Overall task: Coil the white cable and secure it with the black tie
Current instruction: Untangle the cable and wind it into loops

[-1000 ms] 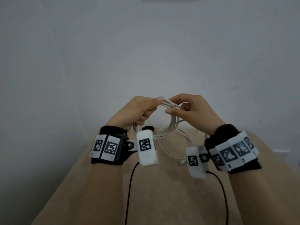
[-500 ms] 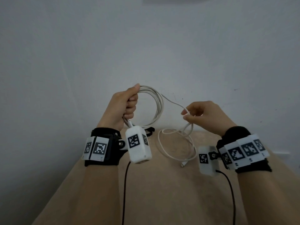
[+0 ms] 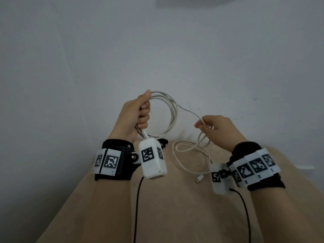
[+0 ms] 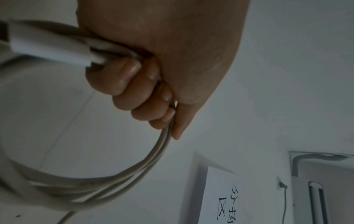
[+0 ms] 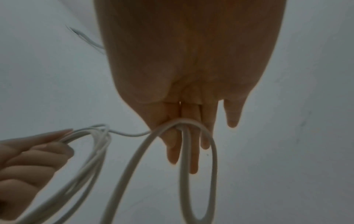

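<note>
My left hand grips a coil of the white cable in a fist, held upright above the table. In the left wrist view the fingers curl round several turns, with a white plug sticking out by the little finger. A single strand runs right to my right hand, which pinches it; a loop hangs over those fingers. The loose rest of the cable lies on the table, ending in a small connector. The black tie lies behind my left wrist camera, mostly hidden.
The beige table butts against a plain white wall. Black leads trail from both wrist cameras toward me. A paper sign with printed characters hangs on a wall in the left wrist view.
The hands, together on the coil a second ago, have drawn apart. The left hand rose with the coil; the right hand slid out along the strand to the right.
</note>
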Demonstrator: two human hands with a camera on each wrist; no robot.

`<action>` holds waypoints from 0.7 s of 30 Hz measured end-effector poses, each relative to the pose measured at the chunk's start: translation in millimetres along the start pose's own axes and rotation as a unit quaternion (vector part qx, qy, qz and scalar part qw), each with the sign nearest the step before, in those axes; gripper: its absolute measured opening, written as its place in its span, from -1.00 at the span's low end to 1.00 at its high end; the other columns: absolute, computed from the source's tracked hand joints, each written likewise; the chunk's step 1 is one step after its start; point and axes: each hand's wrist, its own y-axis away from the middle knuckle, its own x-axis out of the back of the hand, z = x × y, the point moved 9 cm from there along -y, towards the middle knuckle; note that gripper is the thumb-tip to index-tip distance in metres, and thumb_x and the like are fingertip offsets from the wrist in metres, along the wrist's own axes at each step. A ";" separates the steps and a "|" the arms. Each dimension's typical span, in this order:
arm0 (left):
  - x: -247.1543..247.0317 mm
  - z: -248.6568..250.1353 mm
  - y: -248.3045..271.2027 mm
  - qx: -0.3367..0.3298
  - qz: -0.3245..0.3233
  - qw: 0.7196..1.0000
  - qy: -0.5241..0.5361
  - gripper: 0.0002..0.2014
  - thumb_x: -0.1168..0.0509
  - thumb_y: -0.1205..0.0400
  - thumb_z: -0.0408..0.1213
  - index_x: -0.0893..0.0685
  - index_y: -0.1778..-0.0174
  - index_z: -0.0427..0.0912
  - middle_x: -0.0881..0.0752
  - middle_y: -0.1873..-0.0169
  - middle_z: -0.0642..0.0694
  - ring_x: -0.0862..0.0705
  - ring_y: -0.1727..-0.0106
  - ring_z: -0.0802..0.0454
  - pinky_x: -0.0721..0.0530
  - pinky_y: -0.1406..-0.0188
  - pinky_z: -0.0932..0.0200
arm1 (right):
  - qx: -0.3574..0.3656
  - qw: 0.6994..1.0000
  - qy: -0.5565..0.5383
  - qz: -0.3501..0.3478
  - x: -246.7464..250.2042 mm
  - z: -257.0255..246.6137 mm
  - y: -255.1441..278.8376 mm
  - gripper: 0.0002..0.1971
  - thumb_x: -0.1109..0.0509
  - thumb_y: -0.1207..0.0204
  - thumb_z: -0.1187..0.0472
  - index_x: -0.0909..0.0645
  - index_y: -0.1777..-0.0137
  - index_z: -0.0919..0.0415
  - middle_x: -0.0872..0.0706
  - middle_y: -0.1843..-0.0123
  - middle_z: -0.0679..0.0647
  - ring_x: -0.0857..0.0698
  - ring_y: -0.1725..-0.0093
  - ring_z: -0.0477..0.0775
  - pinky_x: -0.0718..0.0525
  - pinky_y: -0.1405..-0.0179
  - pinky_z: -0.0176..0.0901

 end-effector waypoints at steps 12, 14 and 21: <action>-5.5 -0.1 0.1 -0.004 -0.017 1.000 0.025 -0.55 -0.23 -0.68 0.01 -0.28 0.48 -0.05 -0.21 0.66 0.11 -0.10 0.71 0.23 -0.05 0.75 0.34 | -0.015 0.956 -0.285 0.071 0.0 -22.5 0.7 -0.79 -0.25 -0.66 0.25 -0.70 0.11 0.26 -0.62 0.44 0.02 -0.48 0.65 -0.12 -0.44 0.64 -0.34; -4.3 0.7 -0.1 -0.007 -0.016 0.999 0.028 -0.55 -0.23 -0.68 0.01 -0.28 0.48 -0.05 -0.21 0.65 0.11 -0.10 0.71 0.23 -0.06 0.76 0.35 | -0.030 0.953 -0.295 0.065 1.2 -18.5 0.9 -0.79 -0.29 -0.64 0.21 -0.69 0.16 0.25 -0.57 0.49 0.01 -0.43 0.67 -0.12 -0.37 0.68 -0.34; -2.0 3.9 -0.8 -0.014 0.000 0.998 0.057 -0.55 -0.24 -0.67 0.01 -0.27 0.47 -0.05 -0.20 0.66 0.11 -0.10 0.73 0.23 -0.04 0.76 0.34 | -0.059 0.991 -0.109 -0.042 -2.3 2.3 4.4 -0.87 -0.45 -0.51 0.13 -0.74 0.21 0.14 -0.65 0.50 -0.06 -0.55 0.55 -0.17 -0.48 0.52 -0.40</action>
